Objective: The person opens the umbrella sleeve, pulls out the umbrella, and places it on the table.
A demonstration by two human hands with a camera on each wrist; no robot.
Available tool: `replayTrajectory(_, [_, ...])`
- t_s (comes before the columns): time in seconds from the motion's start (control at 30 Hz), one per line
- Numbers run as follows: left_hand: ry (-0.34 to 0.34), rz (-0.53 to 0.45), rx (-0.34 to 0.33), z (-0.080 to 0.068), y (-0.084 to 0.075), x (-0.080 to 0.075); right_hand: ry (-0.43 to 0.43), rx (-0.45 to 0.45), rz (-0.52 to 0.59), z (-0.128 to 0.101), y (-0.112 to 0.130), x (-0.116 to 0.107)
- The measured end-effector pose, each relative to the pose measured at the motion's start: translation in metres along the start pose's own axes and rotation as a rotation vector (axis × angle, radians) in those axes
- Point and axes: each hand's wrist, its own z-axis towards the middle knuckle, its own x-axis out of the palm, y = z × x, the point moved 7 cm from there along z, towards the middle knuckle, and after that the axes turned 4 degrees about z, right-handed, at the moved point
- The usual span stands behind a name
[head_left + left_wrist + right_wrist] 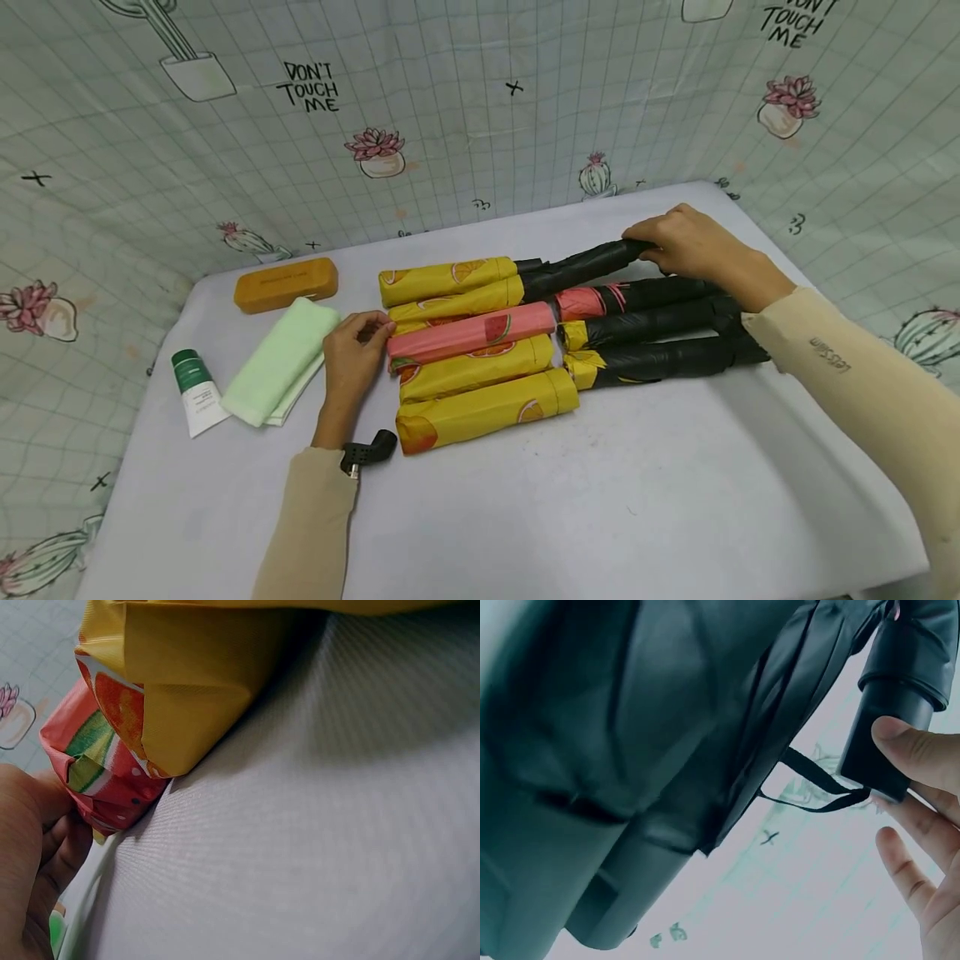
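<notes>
Several folded umbrellas lie side by side. At left are yellow orange-print covered rolls (480, 400) and a pink watermelon-print roll (472, 335); at right are black folded umbrellas (660, 358) with yellow or pink edges. My right hand (678, 240) pinches the handle end of the rearmost black umbrella (585, 265), whose left end meets a yellow roll (457, 302). In the right wrist view, thumb and fingers hold its black handle (892, 727) by the wrist strap. My left hand (356, 354) curls its fingers at the pink roll's left end (112, 772); the fingertips are partly hidden.
A brown-orange case (287, 285), a folded pale green cloth (281, 362) and a white tube with green cap (198, 392) lie left of my left hand. The white tabletop (525, 517) backs onto a printed grid cloth (450, 100).
</notes>
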Motion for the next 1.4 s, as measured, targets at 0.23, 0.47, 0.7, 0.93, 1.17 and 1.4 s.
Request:
replayTrajectory(0.23, [0.006,-0.009,0.003,-0.003,0.002,0.003,-0.007,0.030,0.007,-0.012,-0.012,-0.002])
replayTrajectory(0.47, [-0.004,-0.012,0.028,-0.002,-0.002,0.001,-0.009,0.040,-0.001,-0.019,-0.023,-0.012])
replayTrajectory(0.7, [-0.004,-0.004,0.025,0.000,-0.001,0.000,-0.019,0.043,-0.012,-0.028,-0.031,-0.017])
replayTrajectory(0.93, [-0.016,-0.002,0.036,0.001,-0.001,-0.001,-0.013,0.049,-0.022,-0.039,-0.037,-0.020])
replayTrajectory(1.17, [0.002,-0.005,0.036,0.002,-0.001,-0.001,-0.004,0.093,-0.030,-0.052,-0.045,-0.023])
replayTrajectory(1.4, [0.010,0.004,0.007,0.000,0.003,0.001,-0.011,0.106,-0.030,-0.063,-0.052,-0.023])
